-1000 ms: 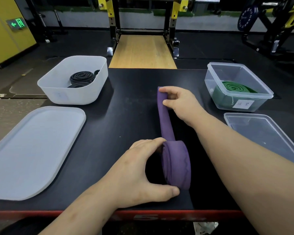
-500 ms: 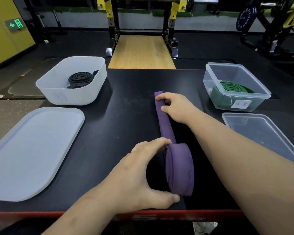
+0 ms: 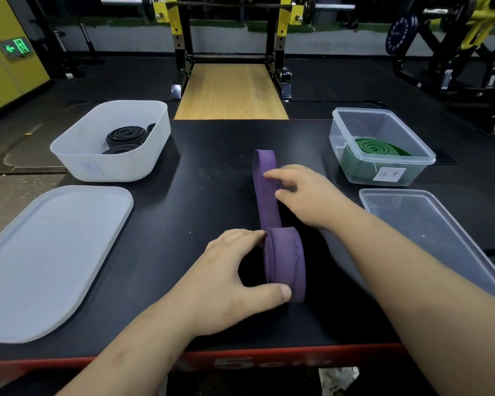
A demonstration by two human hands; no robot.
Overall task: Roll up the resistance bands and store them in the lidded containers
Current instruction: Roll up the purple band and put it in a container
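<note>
- Purple rubber resistance band (image 3: 285, 264), partly coiled on edge, sits pinched in the left hand (image 3: 226, 284), thumb and fingers curled round the coil.
- Beyond it, the right hand (image 3: 306, 192) presses its loose tail flat, fingers nearly straight, gripping nothing.
- Slackening either hand would likely let the coil spring open or topple.
- Black tabletop (image 3: 206, 195) between the hands and the clear lidless plastic tub (image 3: 383, 167) lies open.

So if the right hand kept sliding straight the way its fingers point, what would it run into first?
The right hand points left across the table, fingertips already on the flat purple band. Past the band the black tabletop looks free until the white tub further left, though depth is hard to judge.
</note>
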